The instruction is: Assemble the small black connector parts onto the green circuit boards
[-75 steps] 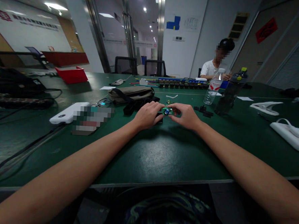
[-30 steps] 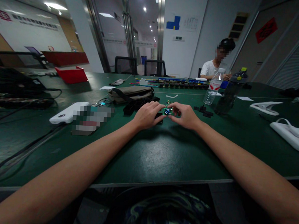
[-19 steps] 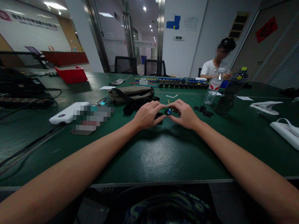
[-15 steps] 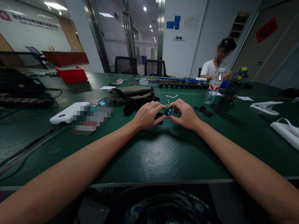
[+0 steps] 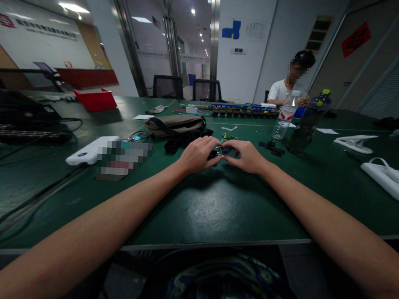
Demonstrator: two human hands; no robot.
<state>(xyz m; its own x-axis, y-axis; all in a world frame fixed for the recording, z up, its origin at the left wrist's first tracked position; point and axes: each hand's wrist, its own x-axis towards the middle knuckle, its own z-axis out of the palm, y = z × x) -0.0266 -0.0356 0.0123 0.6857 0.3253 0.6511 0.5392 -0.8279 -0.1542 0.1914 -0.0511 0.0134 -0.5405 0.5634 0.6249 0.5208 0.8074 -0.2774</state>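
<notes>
Over the middle of the table, my two hands meet fingertip to fingertip around a small electronic part [image 5: 219,150]. Thin metallic pins and a dark section show between the fingers; the fingers cover the rest. My left hand [image 5: 198,154] pinches it from the left, thumb below and fingers above. From the other side my right hand [image 5: 247,155] grips it the same way. Green circuit board pieces [image 5: 226,137] show just behind the fingers, and whether they join the held part I cannot tell. Black plastic parts [image 5: 176,143] lie beyond my left hand.
A grey-brown pouch [image 5: 177,124], a white power bank [image 5: 91,150] and cables lie left. Small black pieces [image 5: 272,147], a clear bottle [image 5: 285,116] and a dark bottle [image 5: 307,124] are at right. Across the green table [image 5: 216,213] sits a person [image 5: 280,91].
The held part has turned between my fingers: the green face with a blue piece has given way to pins and a dark section. My right fingers have shifted slightly lower.
</notes>
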